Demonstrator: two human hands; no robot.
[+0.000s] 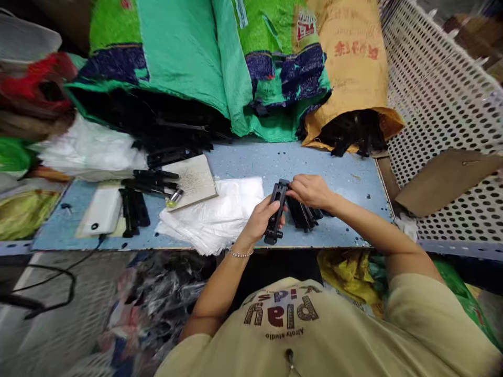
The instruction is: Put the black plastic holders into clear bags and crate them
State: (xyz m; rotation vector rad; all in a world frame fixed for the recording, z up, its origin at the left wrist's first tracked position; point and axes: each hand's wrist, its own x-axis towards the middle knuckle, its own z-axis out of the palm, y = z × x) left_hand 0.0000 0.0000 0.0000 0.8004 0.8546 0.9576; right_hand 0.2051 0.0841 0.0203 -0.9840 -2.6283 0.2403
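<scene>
My left hand (pixel 261 220) is closed around a long black plastic part (pixel 278 207) with slots along its length, held tilted above the table's front edge. The fingers of my right hand (pixel 308 190) are pinched together at the upper end of that part; what lies between them, if anything, is hidden. Under my right hand lies a bundle of similar black parts (pixel 302 215), partly covered by the hand and forearm. Left of my left hand, a stack of clear plastic bags (pixel 220 214) is spread on the blue table (pixel 251 159).
Green woven sacks (pixel 184 57) and a yellow sack (pixel 349 68), filled with black parts, line the back. To the left are a whitish board (pixel 192 180), more black parts (pixel 133 209) and a white device (pixel 102 209) with a cable. A perforated white panel (pixel 444 94) borders the right.
</scene>
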